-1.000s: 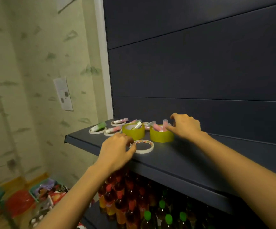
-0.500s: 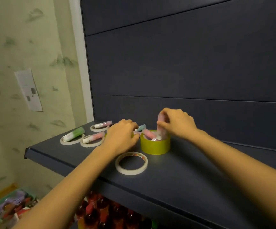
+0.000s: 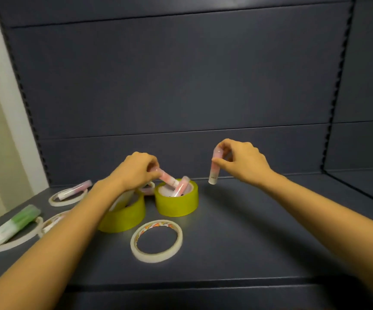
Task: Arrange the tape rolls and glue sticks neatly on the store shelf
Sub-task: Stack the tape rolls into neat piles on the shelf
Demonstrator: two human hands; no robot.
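Observation:
Two wide yellow tape rolls stand on the dark shelf (image 3: 259,238), one on the right (image 3: 176,203) and one on the left (image 3: 125,214). My left hand (image 3: 136,170) pinches a pink glue stick (image 3: 166,176) that leans out of the right roll, beside another pink stick (image 3: 181,186). My right hand (image 3: 241,161) holds a pink-and-white glue stick (image 3: 215,168) upright in the air, right of the rolls. A thin white tape roll (image 3: 156,241) lies flat in front.
At the left lie thin white tape rolls with glue sticks across them: a green stick (image 3: 15,223) on the nearest and a pink stick (image 3: 76,190) on a farther roll (image 3: 67,198). The shelf's back panel (image 3: 181,86) stands close behind. A side panel (image 3: 364,108) bounds the right.
My right hand has lifted a pink glue stick out of the right yellow roll and carried it to the right. My left hand has moved onto another stick in that roll.

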